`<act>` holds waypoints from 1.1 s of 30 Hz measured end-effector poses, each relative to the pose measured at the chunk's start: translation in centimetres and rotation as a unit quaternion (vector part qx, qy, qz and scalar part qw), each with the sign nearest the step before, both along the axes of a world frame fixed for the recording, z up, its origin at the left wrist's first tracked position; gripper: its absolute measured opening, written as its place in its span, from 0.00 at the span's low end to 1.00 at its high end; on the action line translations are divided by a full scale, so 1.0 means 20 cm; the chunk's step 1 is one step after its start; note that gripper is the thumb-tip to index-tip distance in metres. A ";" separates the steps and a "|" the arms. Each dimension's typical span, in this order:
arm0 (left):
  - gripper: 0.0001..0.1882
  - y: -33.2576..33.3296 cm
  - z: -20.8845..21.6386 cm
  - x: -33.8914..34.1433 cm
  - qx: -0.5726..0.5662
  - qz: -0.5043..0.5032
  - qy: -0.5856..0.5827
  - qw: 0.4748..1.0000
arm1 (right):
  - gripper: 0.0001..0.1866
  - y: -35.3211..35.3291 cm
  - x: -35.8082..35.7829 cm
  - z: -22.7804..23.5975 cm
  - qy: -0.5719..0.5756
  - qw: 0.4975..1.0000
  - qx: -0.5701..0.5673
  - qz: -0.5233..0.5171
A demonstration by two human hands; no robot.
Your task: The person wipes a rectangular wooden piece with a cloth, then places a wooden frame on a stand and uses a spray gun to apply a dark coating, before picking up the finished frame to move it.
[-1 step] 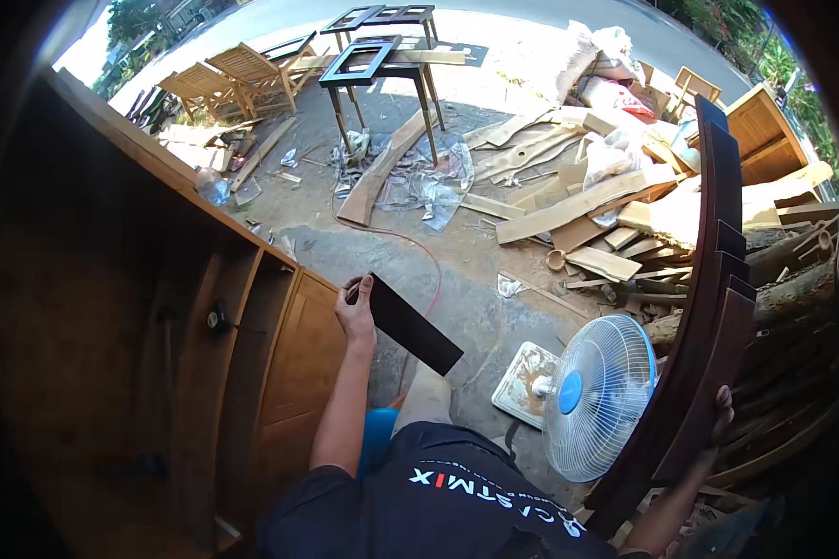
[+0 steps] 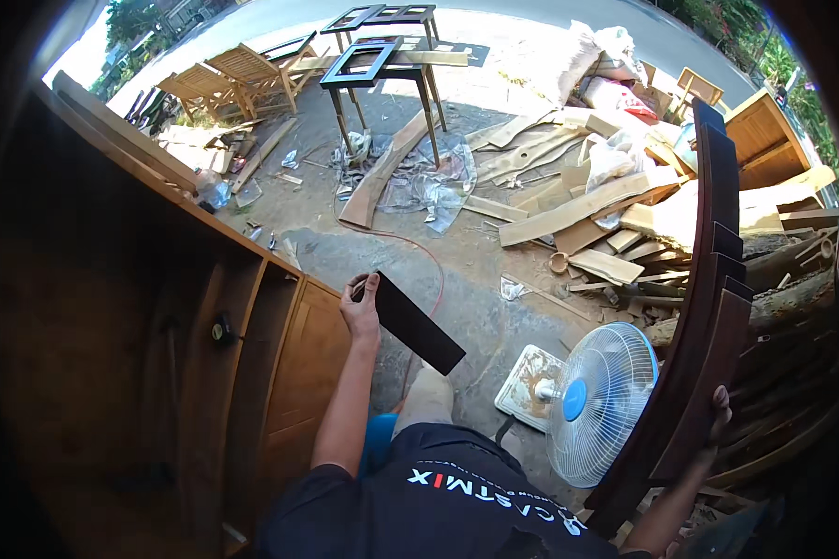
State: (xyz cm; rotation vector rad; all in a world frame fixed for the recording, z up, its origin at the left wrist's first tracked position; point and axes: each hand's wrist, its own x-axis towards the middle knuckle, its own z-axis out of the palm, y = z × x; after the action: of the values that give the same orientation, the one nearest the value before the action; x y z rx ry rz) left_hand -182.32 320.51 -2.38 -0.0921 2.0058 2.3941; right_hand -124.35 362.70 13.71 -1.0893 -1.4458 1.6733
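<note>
My left hand (image 2: 362,309) grips one end of a short, flat, dark brown board (image 2: 412,326), thumb on its upper face. The board slants down to the right, above my knee. At the right, several long dark brown boards (image 2: 690,359) lie against one another with their far ends staggered. My right hand (image 2: 721,412) is closed around their right edge; most of its fingers are hidden behind the wood. The nearest ends of these boards run down beside my shirt.
An orange-brown wooden cabinet (image 2: 294,359) with open shelves fills the left. A fan (image 2: 602,405) stands on the concrete beside the long boards. Scrap wood (image 2: 578,210) is heaped at the right. A thin red hose (image 2: 429,250) crosses the floor toward dark frames on a stand (image 2: 382,76).
The whole view has shifted very slightly. Both hands keep their hold on the same boards.
</note>
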 end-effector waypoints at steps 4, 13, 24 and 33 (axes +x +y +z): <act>0.19 0.16 0.08 -0.41 -0.024 -0.024 0.002 0.999 | 0.34 -0.05 -0.59 0.04 -0.029 0.999 -0.008 0.028; 0.19 0.37 0.21 -1.03 0.024 0.087 -0.032 0.995 | 0.32 0.09 -1.82 0.03 -0.011 0.975 -0.148 0.164; 0.17 0.29 -0.03 -1.62 0.062 0.282 -0.024 0.957 | 0.37 0.62 -3.11 -0.16 -0.174 0.933 -0.145 0.279; 0.20 -0.03 -0.15 -2.16 0.081 0.389 -0.034 0.917 | 0.40 0.54 -4.21 -0.36 -0.165 0.846 -0.232 0.450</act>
State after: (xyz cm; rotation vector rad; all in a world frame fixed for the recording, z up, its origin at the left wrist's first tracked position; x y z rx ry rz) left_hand -225.44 319.94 -5.40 -1.1530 1.9651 2.8896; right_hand -208.47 373.50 6.45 -1.0313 -2.0268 2.7056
